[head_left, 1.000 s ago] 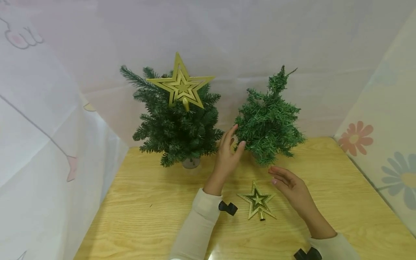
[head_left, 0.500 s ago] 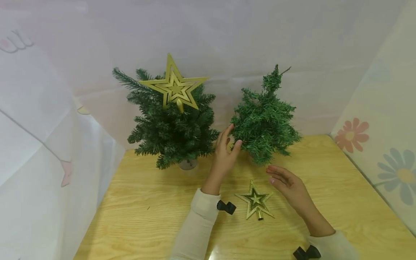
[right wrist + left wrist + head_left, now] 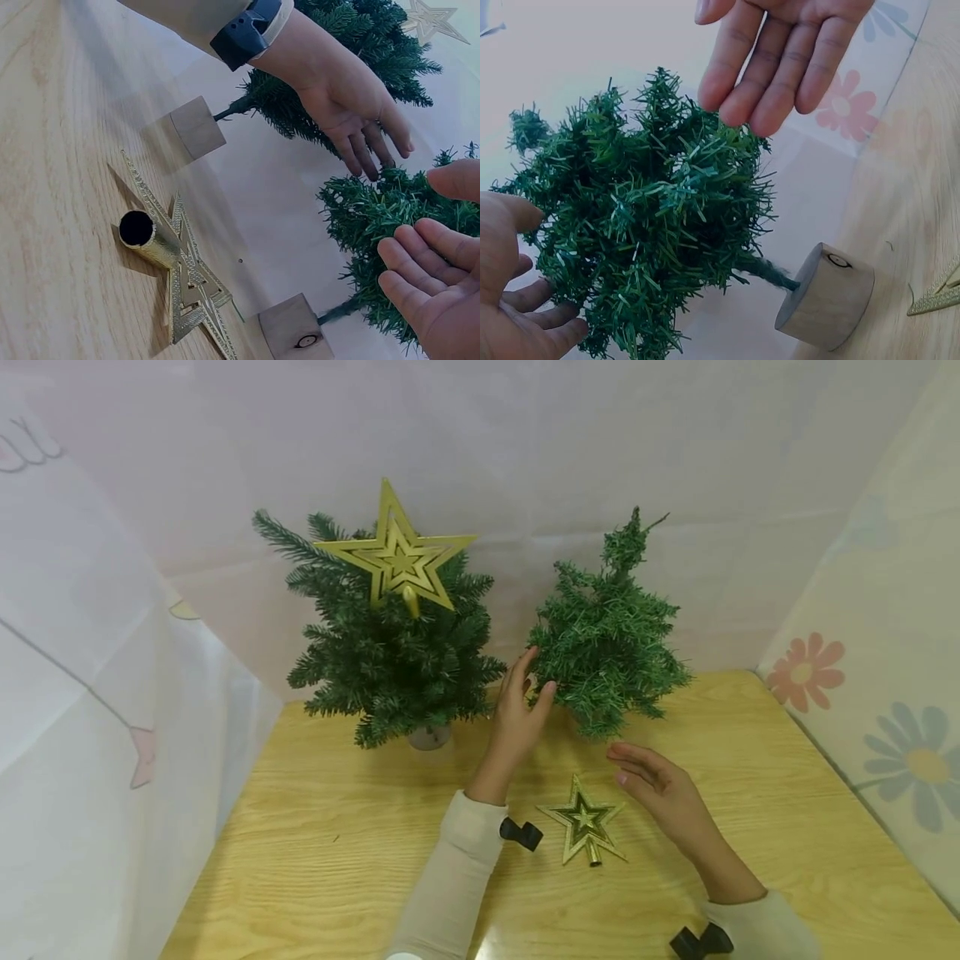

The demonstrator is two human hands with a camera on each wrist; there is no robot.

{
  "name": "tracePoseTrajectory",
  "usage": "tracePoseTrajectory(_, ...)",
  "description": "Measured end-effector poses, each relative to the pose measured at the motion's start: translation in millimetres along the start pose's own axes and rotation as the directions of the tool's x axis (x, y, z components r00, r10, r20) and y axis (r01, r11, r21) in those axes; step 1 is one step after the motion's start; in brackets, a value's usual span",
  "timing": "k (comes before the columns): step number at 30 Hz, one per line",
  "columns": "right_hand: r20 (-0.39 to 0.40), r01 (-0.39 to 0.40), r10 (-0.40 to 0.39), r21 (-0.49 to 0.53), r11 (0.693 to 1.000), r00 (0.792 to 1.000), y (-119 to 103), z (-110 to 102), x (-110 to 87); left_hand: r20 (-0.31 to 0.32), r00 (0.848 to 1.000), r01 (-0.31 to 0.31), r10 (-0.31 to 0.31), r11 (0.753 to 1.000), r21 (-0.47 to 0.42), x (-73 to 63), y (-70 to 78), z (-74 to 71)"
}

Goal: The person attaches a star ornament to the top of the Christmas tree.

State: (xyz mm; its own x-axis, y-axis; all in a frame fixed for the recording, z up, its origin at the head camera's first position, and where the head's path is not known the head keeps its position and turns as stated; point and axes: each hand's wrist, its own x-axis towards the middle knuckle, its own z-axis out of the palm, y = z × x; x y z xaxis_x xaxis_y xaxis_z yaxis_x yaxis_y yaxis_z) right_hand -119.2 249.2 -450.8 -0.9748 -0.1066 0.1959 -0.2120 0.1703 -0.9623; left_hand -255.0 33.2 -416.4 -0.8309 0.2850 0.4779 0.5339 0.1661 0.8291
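A small green artificial Christmas tree (image 3: 611, 627) stands at the back right on a round wooden base (image 3: 829, 296). On its left side is my left hand (image 3: 517, 714), fingers spread, fingertips right at the outer branches. In front of the tree, low on its right, my right hand (image 3: 660, 793) has gently bent fingers and holds nothing; its palm (image 3: 450, 315) faces the branches in the right wrist view. Between the forearms a gold star tree topper (image 3: 585, 817) lies on the table, its hollow socket (image 3: 137, 228) pointing toward me.
To the left stands a fuller, darker Christmas tree (image 3: 397, 668), with a larger gold star (image 3: 401, 560) at its top. Pale cloth with printed flowers (image 3: 801, 673) hangs behind and beside the wooden table (image 3: 315, 860).
The whole head view shifts slightly, so trees, star and hands all sit a little farther left. Both hands keep nearly the same place around the small tree.
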Motion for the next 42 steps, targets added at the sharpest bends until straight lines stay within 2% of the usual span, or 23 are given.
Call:
tracePoseTrajectory(14, 0.050, -0.011, 0.013, -0.026, 1.000, 0.999, 3.9, 0.6, 0.2, 0.033, 0.998, 0.051, -0.050, 0.998, -0.038, -2.0, -4.3, 0.2)
tracePoseTrajectory(20, 0.080, -0.115, 0.132, -0.188, 0.975, 0.988, 17.0, -1.9, 1.2, 0.042, 0.996, 0.074, -0.074, 0.997, 0.005, -2.9, -4.8, 4.3)
tracePoseTrajectory(25, 0.123, -0.141, 0.184, -0.296, 0.945, 0.975, 28.1, 0.7, 2.8, 0.034, 0.997, 0.073, -0.073, 0.997, 0.003, -3.8, -4.6, 3.1)
tracePoseTrajectory(31, 0.170, -0.117, 0.199, -0.401, 0.909, 0.965, 34.8, 6.3, 0.1, 0.045, 0.995, 0.094, -0.094, 0.996, 0.001, -5.4, -2.4, 1.8)
tracePoseTrajectory(35, 0.177, -0.086, 0.184, -0.454, 0.887, 0.967, 36.6, 8.8, -1.0, 0.045, 0.994, 0.097, -0.097, 0.995, -0.001, -5.6, -1.4, 2.3)
tracePoseTrajectory(42, 0.231, -0.048, 0.165, -0.443, 0.895, 0.959, 39.6, 11.5, -1.1, 0.048, 0.995, 0.092, -0.091, 0.995, -0.025, -5.2, 0.2, 4.0)
